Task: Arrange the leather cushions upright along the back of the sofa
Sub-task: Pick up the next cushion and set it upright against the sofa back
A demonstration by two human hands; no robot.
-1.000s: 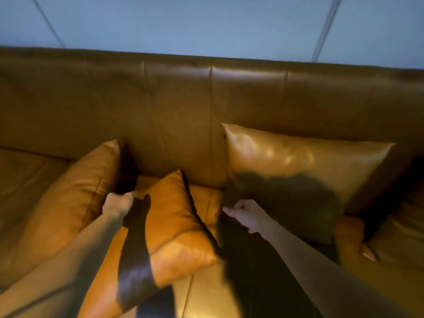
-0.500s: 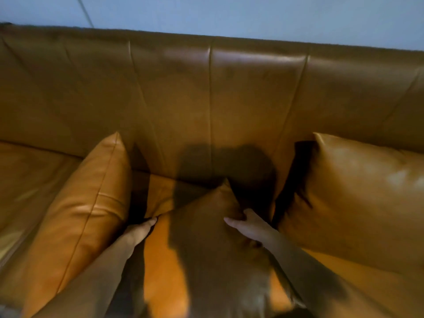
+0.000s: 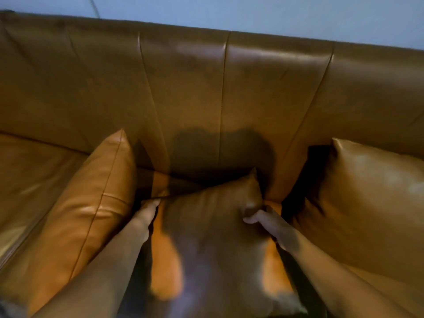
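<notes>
A tan leather cushion (image 3: pixel 211 228) lies flat on the sofa seat in the middle, one corner pointing toward the sofa back (image 3: pixel 229 92). My left hand (image 3: pixel 146 214) is at its left edge with the fingers tucked under or behind the edge. On its right edge, my right hand (image 3: pixel 266 220) grips the cushion. A second cushion (image 3: pixel 91 203) leans at the left, tilted toward the back. A third cushion (image 3: pixel 371 203) stands at the right against the back. The picture is blurred.
The sofa seat (image 3: pixel 29 171) stretches to the left of the leaning cushion. A pale blue wall (image 3: pixel 252 10) rises behind the sofa. A dark shadow falls over the middle cushion and the lower back.
My view has shifted left, so the middle cushion is now centred. Both hands moved onto its two side edges and closed there; the right cushion slid toward the frame's right.
</notes>
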